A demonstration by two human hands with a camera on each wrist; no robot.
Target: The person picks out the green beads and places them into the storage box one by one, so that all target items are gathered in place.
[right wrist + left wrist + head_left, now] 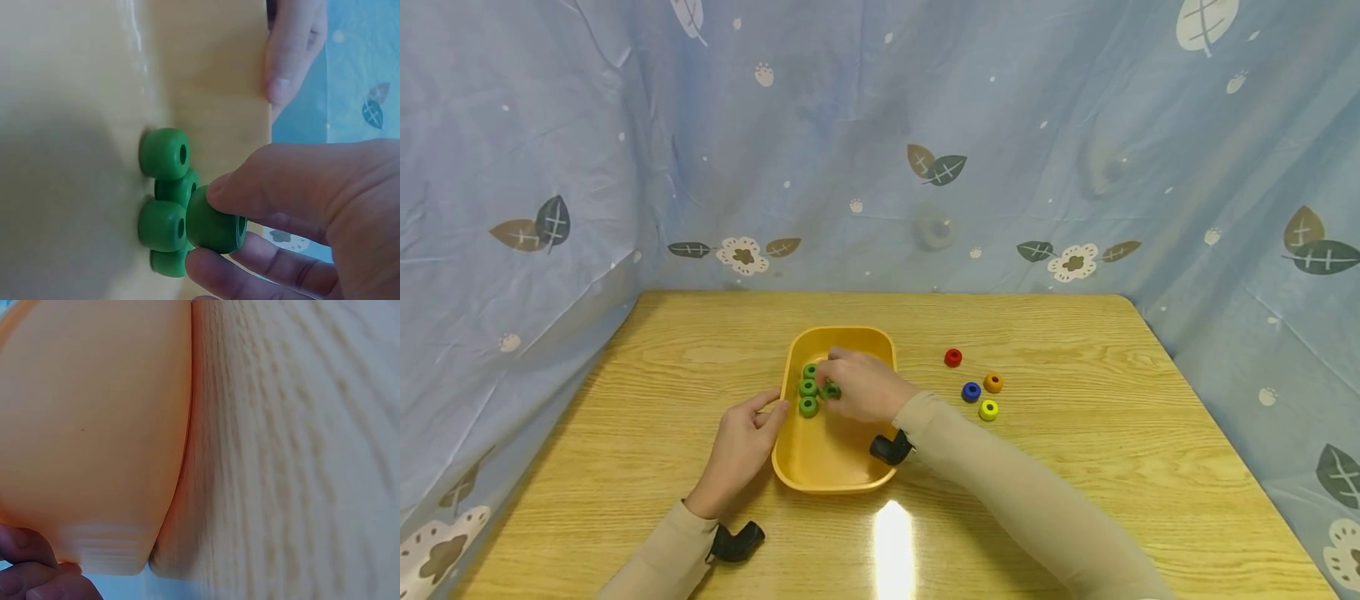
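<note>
- Nearest: my beige sleeves (pixel 662 550), a black curved piece (pixel 737 542) at each wrist; bright glare (pixel 893 550) on the wood in front of the tray.
- My left hand (pixel 737 450): at the left wall of the yellow tray (pixel 831 462), thumb and fingers holding the rim; in the left wrist view, fingers bent by the outer wall, mostly cut off by the frame edge.
- Tray sits on the wooden table (pixel 1150 467), long side running away from me.
- My right hand (pixel 863 387): over the tray, thumb and fingers clamped on one green bead (pixel 212 222), its hole visible.
- Held bead is inside the tray area, right by the four green beads (pixel 164 154); can't tell if it touches them.
- Those four: bunched in a staggered line on the tray floor, toward the left wall.
- Right of tray, on table: yellow bead (pixel 988 409), blue bead (pixel 971 392), orange bead (pixel 993 382) near each other; red bead (pixel 953 357) a bit farther off.
- Farthest: blue curtain (pixel 865 108), leaf and flower print, behind the table.
</note>
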